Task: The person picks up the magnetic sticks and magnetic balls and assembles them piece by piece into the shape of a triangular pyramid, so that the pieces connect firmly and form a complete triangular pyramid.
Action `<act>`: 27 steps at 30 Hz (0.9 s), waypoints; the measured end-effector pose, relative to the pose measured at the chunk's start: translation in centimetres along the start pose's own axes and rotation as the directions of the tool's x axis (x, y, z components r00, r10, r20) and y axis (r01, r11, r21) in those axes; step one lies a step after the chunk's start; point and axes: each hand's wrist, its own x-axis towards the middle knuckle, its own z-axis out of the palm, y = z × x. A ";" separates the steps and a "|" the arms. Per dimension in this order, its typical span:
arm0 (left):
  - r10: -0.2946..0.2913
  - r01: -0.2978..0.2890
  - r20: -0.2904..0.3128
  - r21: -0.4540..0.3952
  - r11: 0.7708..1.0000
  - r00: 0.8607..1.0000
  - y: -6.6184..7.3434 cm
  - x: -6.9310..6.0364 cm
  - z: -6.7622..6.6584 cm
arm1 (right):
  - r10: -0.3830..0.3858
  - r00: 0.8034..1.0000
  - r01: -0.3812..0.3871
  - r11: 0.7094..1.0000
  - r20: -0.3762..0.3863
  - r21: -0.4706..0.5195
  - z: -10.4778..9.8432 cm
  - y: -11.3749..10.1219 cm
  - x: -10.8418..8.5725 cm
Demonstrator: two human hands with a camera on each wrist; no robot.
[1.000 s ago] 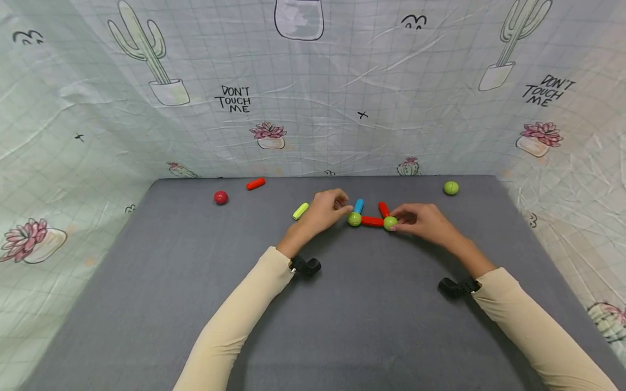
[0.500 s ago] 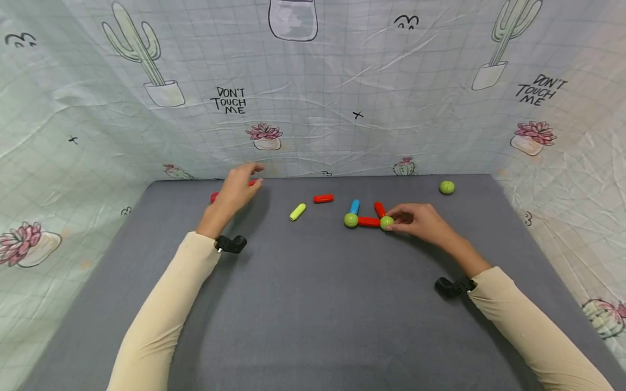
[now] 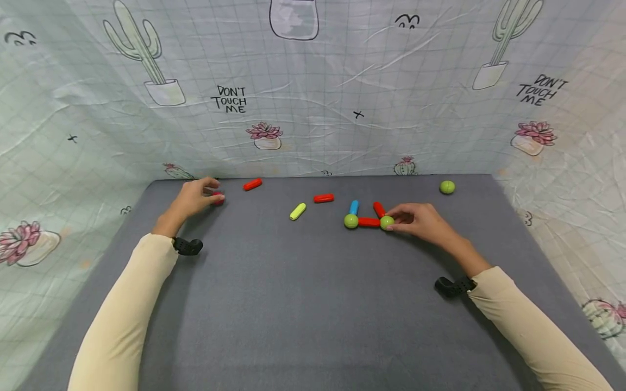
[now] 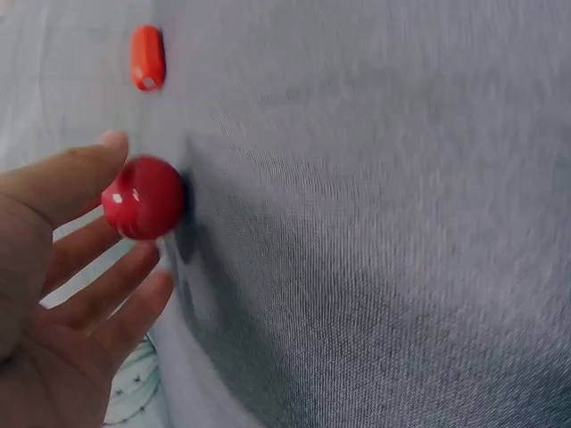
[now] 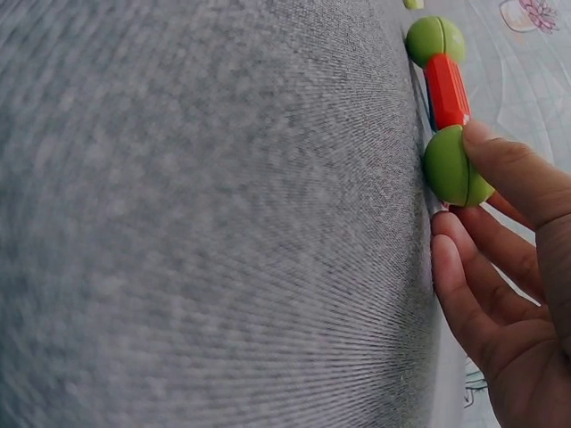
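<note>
My left hand (image 3: 193, 196) is at the far left around a glossy red ball (image 4: 144, 198), its thumb close against the ball and its fingers loosely spread behind. Whether the fingers touch the ball is unclear. My right hand (image 3: 418, 220) pinches a green ball (image 5: 449, 166) between thumb and fingers. That ball meets a red stick (image 3: 369, 222), whose other end meets a second green ball (image 3: 351, 221). A blue stick (image 3: 354, 207) extends back from the second ball, and another red stick (image 3: 379, 209) from the held one.
Loose on the grey table (image 3: 293, 304) lie a yellow-green stick (image 3: 297, 211), a red stick (image 3: 323, 199) and, farther left, another red stick (image 3: 252, 184). One more green ball (image 3: 447, 187) sits at the back right. A printed cloth (image 3: 313, 98) hangs behind.
My left hand has moved from beside the joined pieces leftward, past the far red stick, to the red ball. My right hand keeps its hold on the green ball.
</note>
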 end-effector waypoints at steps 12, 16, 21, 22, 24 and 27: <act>-0.014 0.012 0.045 0.059 0.998 0.999 -0.1 1.0 -0.1 | 0.021 1.000 -0.021 1.000 0.008 0.018 0.1 0.1 0.0; 0.017 -0.019 0.038 0.052 0.998 0.999 0.6 1.4 -0.2 | 0.029 1.000 -0.029 0.999 0.011 0.022 0.2 0.1 0.0; 0.074 -0.074 0.007 0.015 0.997 0.997 2.5 1.9 0.0 | 0.026 1.000 -0.026 0.999 0.008 0.021 0.2 0.0 0.0; 0.083 -0.083 -0.003 0.003 0.997 0.997 3.0 2.0 0.0 | 0.024 1.000 -0.024 0.999 0.007 0.021 0.2 0.0 0.0; 0.094 -0.095 -0.020 -0.024 0.995 0.995 4.2 2.1 0.1 | 0.016 1.000 -0.016 1.000 0.006 0.026 0.2 0.0 0.0; 0.117 -0.119 -0.042 -0.057 0.991 0.992 6.2 2.4 0.4 | 0.010 1.000 -0.010 0.999 0.011 0.034 0.2 -0.1 0.1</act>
